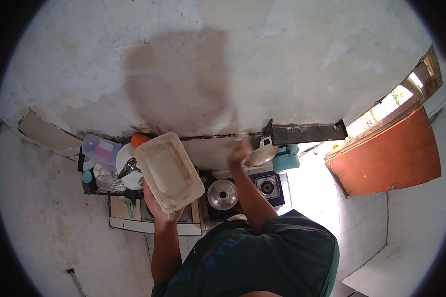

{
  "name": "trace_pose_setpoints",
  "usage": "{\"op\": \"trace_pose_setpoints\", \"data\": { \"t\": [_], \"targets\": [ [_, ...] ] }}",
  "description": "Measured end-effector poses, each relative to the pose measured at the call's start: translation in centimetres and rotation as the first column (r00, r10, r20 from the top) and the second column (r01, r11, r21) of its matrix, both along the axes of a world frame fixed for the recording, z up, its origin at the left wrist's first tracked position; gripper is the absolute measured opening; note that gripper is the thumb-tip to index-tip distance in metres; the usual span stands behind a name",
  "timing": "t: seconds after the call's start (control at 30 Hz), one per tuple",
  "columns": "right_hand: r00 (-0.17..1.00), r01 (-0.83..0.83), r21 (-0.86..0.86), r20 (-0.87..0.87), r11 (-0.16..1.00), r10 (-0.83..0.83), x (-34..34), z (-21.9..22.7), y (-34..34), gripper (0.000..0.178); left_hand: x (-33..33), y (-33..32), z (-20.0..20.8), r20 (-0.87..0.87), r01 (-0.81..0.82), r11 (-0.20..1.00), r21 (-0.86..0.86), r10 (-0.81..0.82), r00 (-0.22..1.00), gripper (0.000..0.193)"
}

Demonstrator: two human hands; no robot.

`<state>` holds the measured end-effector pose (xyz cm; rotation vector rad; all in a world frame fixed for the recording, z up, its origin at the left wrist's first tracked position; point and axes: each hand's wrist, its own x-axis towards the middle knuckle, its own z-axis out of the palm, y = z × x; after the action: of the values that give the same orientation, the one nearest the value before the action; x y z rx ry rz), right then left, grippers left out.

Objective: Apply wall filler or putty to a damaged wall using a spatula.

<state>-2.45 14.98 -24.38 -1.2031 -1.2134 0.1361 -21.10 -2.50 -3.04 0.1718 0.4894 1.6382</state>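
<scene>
My left hand [158,205] is closed on a cream rectangular plastic tub [189,184], gripping it low at its near left side. The tub is tilted so its hollow side faces me, and whitish smears mark its inside. Part of my left hand is hidden behind the tub. To the right of the tub, my right hand [239,153] is raised in front of the wall. Its fingers look closed, and a pale, blurred thing sticks up from them; its kind cannot be made out. The two hands are well apart.
Behind the tub, a dish rack [118,194] is crowded with a clear plastic container [100,149] and other dishes. A round metal lid [222,194] lies on the stove beside a bare burner [267,186]. A teal pot [286,159] hangs under a dark shelf [307,133].
</scene>
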Motion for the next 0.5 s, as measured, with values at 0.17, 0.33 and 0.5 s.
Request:
{"op": "trace_pose_setpoints", "data": {
  "t": [0.17,0.33,0.5],
  "targets": [
    [0.859,0.444,-0.118,-0.225,0.888,-0.459,9.3,6.3,3.8,0.029,0.6,0.2,-0.3,-0.107,-0.025,0.997,-0.074,0.017,0.994,0.051],
    [0.889,0.388,-0.047,-0.244,0.921,-0.387,9.5,7.7,6.5,0.03,1.1,0.7,0.2,-0.103,0.011,0.998,-0.067,-0.018,0.995,0.049],
    [0.986,0.159,-0.02,-0.052,0.987,-0.16,0.2,7.9,4.6,0.025,1.7,1.5,0.3,-0.093,0.002,0.998,-0.065,-0.008,0.996,0.049]
  ]
}}
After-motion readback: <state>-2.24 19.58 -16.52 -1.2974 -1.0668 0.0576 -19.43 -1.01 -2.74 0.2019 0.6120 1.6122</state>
